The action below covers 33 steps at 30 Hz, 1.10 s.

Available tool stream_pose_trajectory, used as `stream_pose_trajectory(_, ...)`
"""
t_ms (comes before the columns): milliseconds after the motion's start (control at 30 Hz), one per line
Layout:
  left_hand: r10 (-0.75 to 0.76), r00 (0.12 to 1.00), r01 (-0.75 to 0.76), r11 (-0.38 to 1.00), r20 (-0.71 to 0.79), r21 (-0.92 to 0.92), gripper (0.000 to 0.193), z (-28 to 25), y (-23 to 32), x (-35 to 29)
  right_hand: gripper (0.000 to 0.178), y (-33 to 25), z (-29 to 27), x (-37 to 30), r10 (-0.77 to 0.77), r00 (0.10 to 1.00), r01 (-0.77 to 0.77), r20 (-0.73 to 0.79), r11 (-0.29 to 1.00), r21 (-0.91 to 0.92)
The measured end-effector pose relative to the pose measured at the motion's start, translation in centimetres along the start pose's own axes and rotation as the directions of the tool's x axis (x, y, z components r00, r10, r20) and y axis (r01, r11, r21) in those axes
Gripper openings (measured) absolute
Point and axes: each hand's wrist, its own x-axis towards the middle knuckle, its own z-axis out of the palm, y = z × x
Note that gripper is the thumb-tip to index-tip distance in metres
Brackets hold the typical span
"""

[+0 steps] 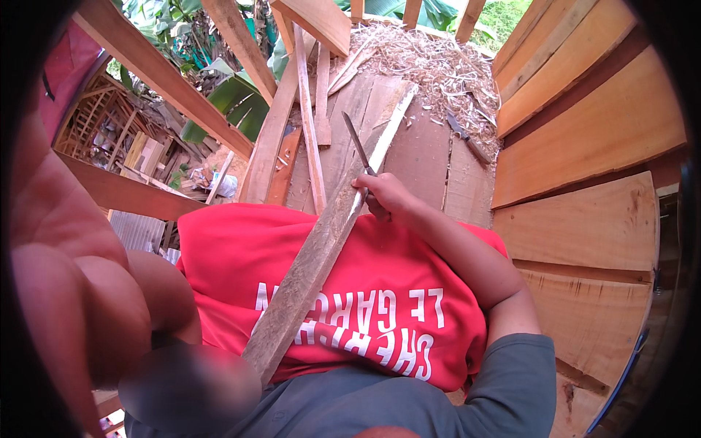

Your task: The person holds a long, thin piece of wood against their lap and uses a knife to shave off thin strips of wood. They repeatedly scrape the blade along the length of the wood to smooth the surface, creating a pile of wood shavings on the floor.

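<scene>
A long squared wooden beam [307, 270] lies slantwise across my lap, its far end over the plank floor. The beam's far edge shows a pale, freshly cut strip. My right hand [387, 196] is closed around the handle of a knife [355, 139], beside the beam. The dark blade points up and away, across the beam, and my thumb is against the wood. Close to the camera at the left rises my left hand [66, 197], large and cut off by the picture's rim. Its fingers are not clear. Red cloth [226, 248] with white lettering covers my lap under the beam.
Curly wood shavings [438, 69] are heaped at the far end of the plank floor [416, 160]. Another knife [469, 139] lies at their edge. Loose wooden strips [310, 124] lie left of the beam. A board wall [584, 226] stands at right, open posts [168, 80] at left.
</scene>
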Motion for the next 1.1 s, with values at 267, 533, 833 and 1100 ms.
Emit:
stream_pose_trajectory(267, 0.005, 1.0, -0.004, 1.0, 0.026, -0.026, 0.053, 0.6, 0.1, 0.7, 0.031, 0.1, 0.0, -0.3, 0.017, 1.0, -0.017, 0.019, 1.0, 0.015)
stream_pose_trajectory(533, -0.069, 0.997, 0.062, 0.986, -0.045, -0.154, 0.048, 2.4, -1.8, -0.3, 0.034, 0.3, -1.1, -1.0, -0.009, 0.998, 0.006, -0.063, 0.999, -0.036)
stream_pose_trajectory(833, -0.889, -0.316, 0.856, -0.117, 0.331, 0.503, 0.067, 6.2, -7.3, -17.8, 0.035, -0.7, 0.2, -1.5, -0.082, 0.996, 0.081, -0.037, 0.996, -0.035)
stream_pose_trajectory(1100, -0.881, -0.013, 0.89, 0.206, 0.473, 0.408, 0.055, 5.7, -6.9, -20.2, 0.036, -2.2, -0.3, -4.1, -0.226, 0.974, 0.226, 0.013, 0.974, -0.025)
